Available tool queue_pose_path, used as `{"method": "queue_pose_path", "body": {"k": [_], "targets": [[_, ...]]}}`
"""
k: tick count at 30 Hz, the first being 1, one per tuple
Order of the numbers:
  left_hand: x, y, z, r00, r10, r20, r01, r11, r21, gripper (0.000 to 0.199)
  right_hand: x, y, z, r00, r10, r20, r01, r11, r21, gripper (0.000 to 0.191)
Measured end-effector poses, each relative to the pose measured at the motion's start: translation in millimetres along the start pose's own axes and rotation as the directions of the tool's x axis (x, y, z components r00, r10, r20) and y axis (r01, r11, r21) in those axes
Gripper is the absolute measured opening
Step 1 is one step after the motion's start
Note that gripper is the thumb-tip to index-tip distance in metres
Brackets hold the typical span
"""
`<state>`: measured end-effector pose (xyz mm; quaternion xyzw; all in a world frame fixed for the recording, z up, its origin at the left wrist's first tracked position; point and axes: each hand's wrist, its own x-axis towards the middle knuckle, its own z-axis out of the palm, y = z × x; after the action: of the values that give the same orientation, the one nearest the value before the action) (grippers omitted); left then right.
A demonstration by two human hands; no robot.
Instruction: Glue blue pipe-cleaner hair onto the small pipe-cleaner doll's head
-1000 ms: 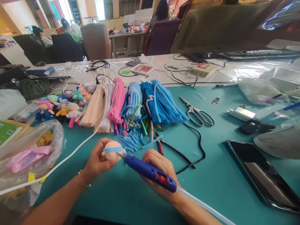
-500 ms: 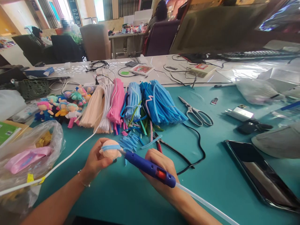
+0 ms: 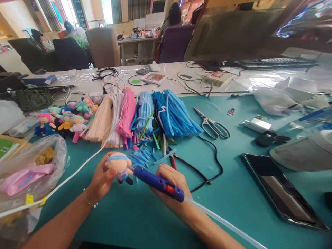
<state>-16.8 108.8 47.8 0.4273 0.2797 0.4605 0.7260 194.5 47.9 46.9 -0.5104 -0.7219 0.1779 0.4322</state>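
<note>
Between its thumb and fingers, my left hand (image 3: 103,176) grips a small peach doll (image 3: 118,163) with a light blue strip across its round head. Below the head show a bluish-purple body and dark feet. My right hand (image 3: 169,180) is closed around a dark blue glue gun (image 3: 158,183) with a red trigger, a clear glue stick trailing from its back end. The gun's nozzle points left at the side of the doll's head; whether it touches, I cannot tell. Just behind the doll lie short cut blue pipe cleaner pieces (image 3: 140,157).
Bundles of pipe cleaners (image 3: 178,116) stand behind my hands, with finished dolls (image 3: 64,119) to their left. Scissors (image 3: 212,124), red-handled pliers (image 3: 172,160) and a phone (image 3: 280,190) lie to the right. A white cable (image 3: 80,169) crosses near a plastic bag (image 3: 33,173) on the left.
The doll has turned in my left hand, so its body and dark feet now show beneath the head. The glue gun has shifted slightly left with my right hand. The whole view has moved a little.
</note>
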Motion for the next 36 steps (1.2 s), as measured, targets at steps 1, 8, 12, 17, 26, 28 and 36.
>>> {"method": "queue_pose_path", "body": {"k": [1,8,12,17,26,28,36], "targets": [[0,0,0.5,1.0,0.004,-0.016,-0.004,1.0,-0.01,0.044,0,0,0,1.0,0.002,0.006,-0.002,1.0,0.016,0.027],[4,-4,-7.4,0.983,-0.049,-0.177,0.037,0.997,-0.068,0.04,1,-5,2,0.99,0.117,0.08,-0.132,0.966,0.22,0.014],[8,-4,-11.8,0.975,-0.106,-0.194,0.077,0.986,-0.148,0.039,5,-6,0,0.983,0.171,0.066,-0.183,0.938,0.295,0.015],[16,-3,-13.7,0.953,-0.159,-0.258,0.104,0.971,-0.215,0.04,12,2,-6,0.953,0.303,0.016,-0.295,0.914,0.279,0.018],[21,0,-13.5,0.928,-0.277,-0.249,0.176,0.916,-0.359,0.042,21,8,-39,0.871,0.489,-0.05,-0.467,0.855,0.228,0.024],[21,0,-13.5,0.923,-0.296,-0.248,0.191,0.908,-0.373,0.038,17,9,-49,0.85,0.522,-0.065,-0.501,0.841,0.204,0.021],[22,-1,-12.1,0.904,-0.334,-0.267,0.22,0.898,-0.38,0.03,-19,29,-92,0.734,0.627,-0.262,-0.626,0.774,0.099,0.029]]}}
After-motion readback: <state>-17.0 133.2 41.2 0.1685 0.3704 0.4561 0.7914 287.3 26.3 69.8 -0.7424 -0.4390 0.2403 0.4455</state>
